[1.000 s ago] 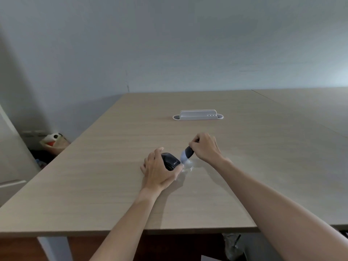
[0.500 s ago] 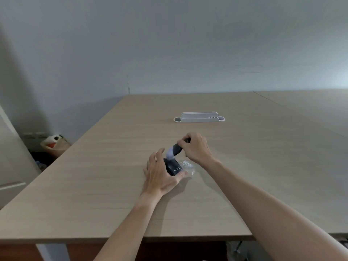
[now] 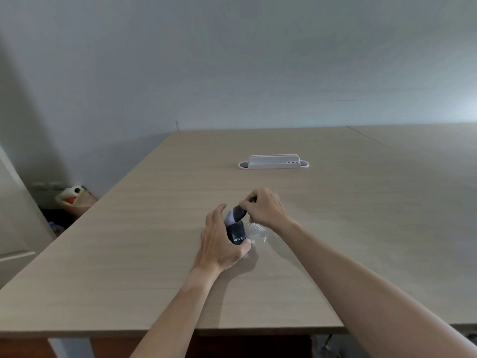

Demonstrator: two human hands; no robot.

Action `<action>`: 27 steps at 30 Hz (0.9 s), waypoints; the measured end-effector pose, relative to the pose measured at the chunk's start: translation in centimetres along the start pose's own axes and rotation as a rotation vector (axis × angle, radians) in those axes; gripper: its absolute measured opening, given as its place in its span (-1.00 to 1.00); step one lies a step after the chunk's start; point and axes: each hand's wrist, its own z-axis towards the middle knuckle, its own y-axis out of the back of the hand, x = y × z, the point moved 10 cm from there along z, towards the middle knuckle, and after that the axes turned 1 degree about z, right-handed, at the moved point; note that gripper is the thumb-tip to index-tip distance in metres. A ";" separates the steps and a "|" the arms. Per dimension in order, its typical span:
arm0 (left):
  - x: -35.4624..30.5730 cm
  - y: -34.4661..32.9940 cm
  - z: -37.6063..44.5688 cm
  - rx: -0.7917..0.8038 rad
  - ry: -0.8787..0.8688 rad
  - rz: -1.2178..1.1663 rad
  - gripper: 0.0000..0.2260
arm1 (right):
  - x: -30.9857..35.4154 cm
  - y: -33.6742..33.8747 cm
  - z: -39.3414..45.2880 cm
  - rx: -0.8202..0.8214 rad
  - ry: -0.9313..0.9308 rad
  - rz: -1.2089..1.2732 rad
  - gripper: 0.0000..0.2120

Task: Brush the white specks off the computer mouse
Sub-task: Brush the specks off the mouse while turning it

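Head view looks down over my two bare forearms to the middle of the pale wooden worktop (image 3: 154,254), where my left hand (image 3: 219,244) cups the black computer mouse (image 3: 238,233) from its left side, fingers curled round the far edge and thumb pressed at the near end by the white lettering. My right hand (image 3: 265,210) is pinched shut on the dark handle of the small brush (image 3: 236,214), and the pale bristle end now rests on the far, upper part of the mouse. A second ago those bristles were down at the mouse's right flank, close to the worktop; half a second ago they had lifted toward the top, and now they sit at the back of the shell while the mouse has turned so its long side points more toward me. I take that to mean one sweep is done and I am setting up the next from the far end. White specks (image 3: 255,227) lie in a loose scatter on the worktop just beside the mouse's right side, under my right wrist, so some debris is already off. Whether specks are left on the black shell I cannot tell at this size. Well beyond, a white tray (image 3: 273,162) stands untouched.
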 end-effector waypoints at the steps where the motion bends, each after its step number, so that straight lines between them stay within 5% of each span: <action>1: 0.0 0.0 0.0 0.003 0.002 0.002 -0.15 | -0.4 0.1 0.1 0.002 -0.004 -0.026 -0.77; 7: 0.1 -0.1 -0.1 0.015 -0.006 -0.029 -0.15 | -1.4 3.1 0.4 -0.198 -0.004 -0.027 -0.87; 14: -0.2 0.0 -0.2 0.021 -0.028 -0.042 -0.20 | -0.6 -0.2 -0.2 0.029 -0.010 -0.001 -0.80; 20: -0.2 -0.1 -0.1 0.052 -0.017 -0.079 -0.25 | -1.1 3.4 -0.2 -0.196 0.020 0.019 -0.81; 27: -0.2 -0.2 -0.1 0.066 -0.048 -0.101 -0.28 | -2.4 2.5 -1.8 0.016 -0.013 0.034 -0.82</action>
